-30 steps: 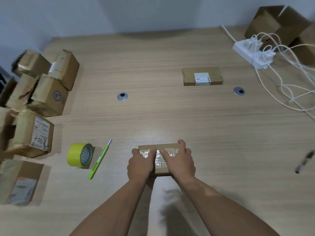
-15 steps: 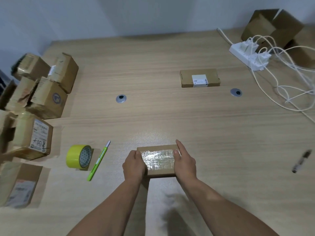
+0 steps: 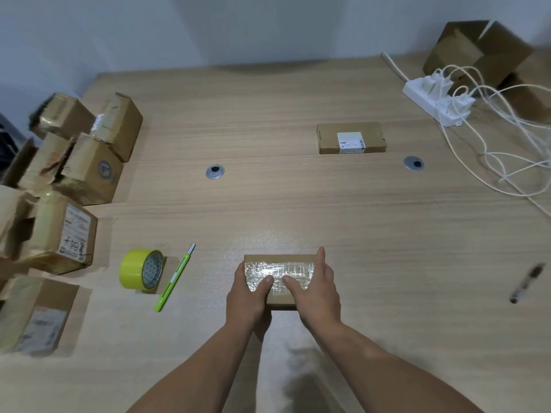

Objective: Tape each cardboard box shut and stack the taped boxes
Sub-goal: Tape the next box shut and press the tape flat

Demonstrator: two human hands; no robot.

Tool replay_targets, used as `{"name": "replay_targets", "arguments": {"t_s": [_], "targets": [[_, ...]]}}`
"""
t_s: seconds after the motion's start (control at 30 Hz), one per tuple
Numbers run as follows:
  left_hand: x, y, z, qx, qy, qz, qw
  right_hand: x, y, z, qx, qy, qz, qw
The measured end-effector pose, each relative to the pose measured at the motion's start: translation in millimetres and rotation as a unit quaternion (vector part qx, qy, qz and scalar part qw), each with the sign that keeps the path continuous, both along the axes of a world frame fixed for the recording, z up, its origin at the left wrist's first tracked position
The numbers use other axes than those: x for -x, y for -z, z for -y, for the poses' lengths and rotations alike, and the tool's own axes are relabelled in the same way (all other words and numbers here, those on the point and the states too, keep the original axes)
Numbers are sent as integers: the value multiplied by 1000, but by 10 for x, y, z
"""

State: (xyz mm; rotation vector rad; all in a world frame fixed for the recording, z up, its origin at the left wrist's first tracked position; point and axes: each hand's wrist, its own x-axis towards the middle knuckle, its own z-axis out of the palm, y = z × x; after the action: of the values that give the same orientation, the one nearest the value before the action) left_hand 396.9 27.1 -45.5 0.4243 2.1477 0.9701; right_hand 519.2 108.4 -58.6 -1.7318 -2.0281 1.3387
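A small flat cardboard box (image 3: 280, 260) lies near the table's front edge, with shiny clear tape across its top. My left hand (image 3: 246, 296) grips its left end and my right hand (image 3: 317, 293) grips its right end. Both thumbs press on the tape near the middle. Another flat cardboard box (image 3: 350, 138) with a white label lies alone further back, to the right. A yellow tape roll (image 3: 140, 269) stands on edge to the left of my hands, and a green utility knife (image 3: 174, 278) lies beside it.
Several worn cardboard boxes (image 3: 86, 168) crowd the table's left edge. A white power strip (image 3: 435, 102) with trailing cables and open boxes (image 3: 477, 49) sit at the back right. A black pen (image 3: 526, 283) lies at the right. Two metal grommets (image 3: 215, 172) (image 3: 413, 164) are set in the tabletop.
My thumbs have slid inward from the box's ends onto the middle of the tape. The box has stayed in place.
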Motion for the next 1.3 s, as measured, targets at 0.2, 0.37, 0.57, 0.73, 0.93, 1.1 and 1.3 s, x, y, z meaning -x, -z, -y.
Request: {"name": "replay_targets", "arguments": {"t_s": [0.2,0.37,0.57,0.73,0.93,1.1,1.3], "targets": [[65,71,15,-17,-17,21,999,-62,14,-38,10,3,-33,999],[120,104,44,-42,-66,83,994,-121,46,-85,31,8,-37,999],[229,109,88,-48,-72,134,987,-159,41,-139,72,38,-75,994],[241,39,51,-56,-60,114,990,-88,-5,-187,111,33,-84,990],[240,-70,36,-69,-66,93,991,86,-60,-106,108,10,-82,991],[304,-15,97,-8,-3,23,1000,134,17,-39,79,5,-60,995],[348,38,104,-7,-21,32,999,147,60,-29,62,-19,-31,997]]}}
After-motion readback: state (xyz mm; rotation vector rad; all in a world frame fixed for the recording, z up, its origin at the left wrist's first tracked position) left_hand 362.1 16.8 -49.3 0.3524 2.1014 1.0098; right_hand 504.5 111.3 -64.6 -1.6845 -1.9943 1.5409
